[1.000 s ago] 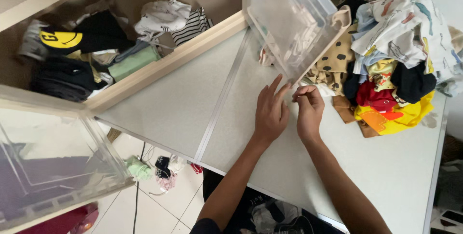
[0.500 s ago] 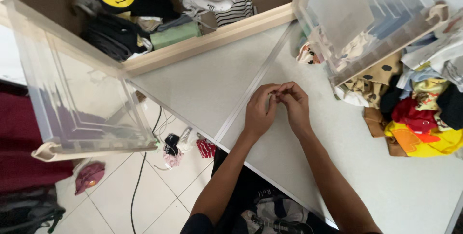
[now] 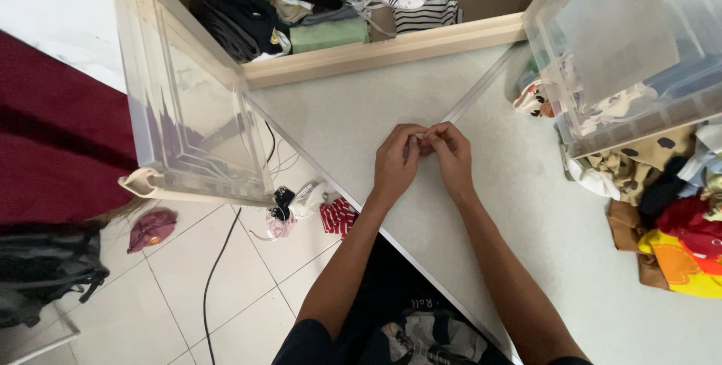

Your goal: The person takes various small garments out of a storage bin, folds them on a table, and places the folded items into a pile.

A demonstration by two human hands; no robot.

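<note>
- Both hands met over the grey table (image 3: 526, 207); left hand (image 3: 396, 163) and right hand (image 3: 450, 156) had fingertips pinched together on a tiny pale item (image 3: 419, 137), too small to identify, held just above the tabletop near its metal seam strip (image 3: 474, 98).
- Judged handling: item looked very light and slight, probably soft or thin; fingertip pinch from both sides seemed the only workable hold, easy to drop.
- Table surface was smooth, matte, hard; a small thing could slide on it.
- Near left, below table edge: tiled floor (image 3: 226, 290) with a dark cable, small scattered clothes (image 3: 331, 214), a black bag (image 3: 45, 267) and a maroon cloth surface.
- Right side: heap of colourful clothes (image 3: 677, 237) lay on the table, partly under a clear plastic bin (image 3: 624, 56).
- Left, further up: second clear plastic bin (image 3: 188, 109) stood tilted at the table corner.
- Farthest: beige open drawer (image 3: 391, 49) held folded dark, green and striped garments.
</note>
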